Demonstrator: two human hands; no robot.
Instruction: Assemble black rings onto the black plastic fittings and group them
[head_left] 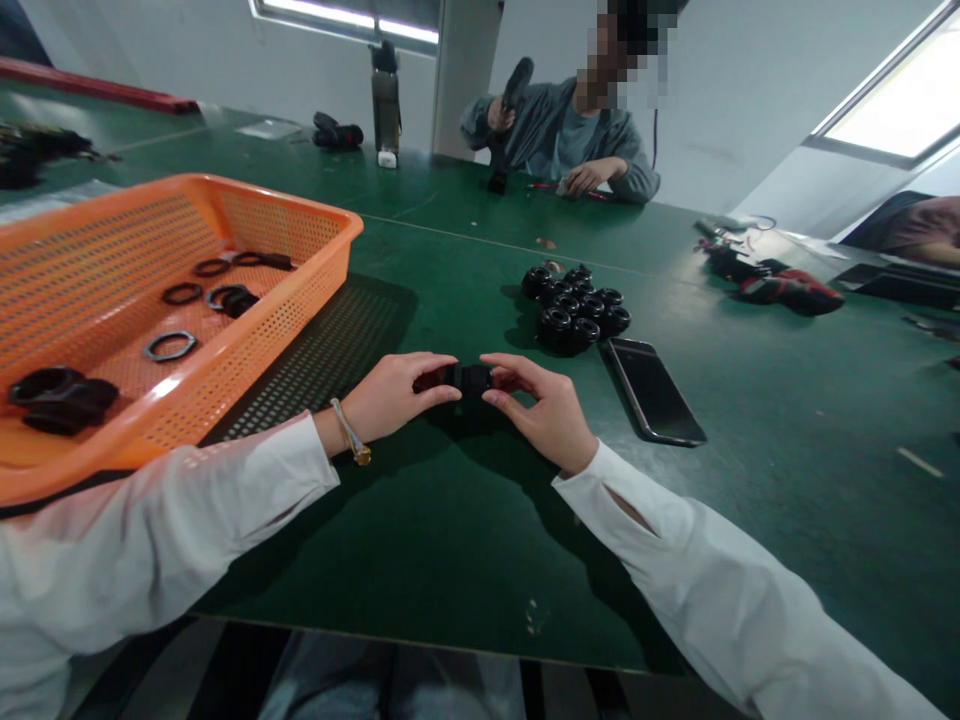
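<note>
1. A small, black, roughly cylindrical fitting [473,380], apparently plastic, is held level between two hands, just above or on the bench; the contact is too dark to tell. It sits near the middle of the view, in front of the person.
2. The left hand [390,395], with a pale bracelet at the wrist, pinches the fitting's left end between thumb and fingers.
3. The right hand [544,405] pinches the opposite end in the same way. Gripping opposite ends probably keeps the small piece steady and lets each end be turned separately.
4. Beyond the right hand, a tight cluster of glossy black round fittings [577,308] stands on the green bench [450,560], perhaps grouped to keep them together within reach.
5. A dark-screened smartphone [654,390] lies flat just beside the cluster, right of the hands.
6. To the left, a shallow orange plastic basket [330,280] with perforated walls holds a grey hexagonal ring [169,357] and larger black parts [67,408]; its walls likely stop loose pieces straying.
7. Across the bench, a person in a grey jacket [630,135] sits with a dark tool [516,85] raised.
</note>
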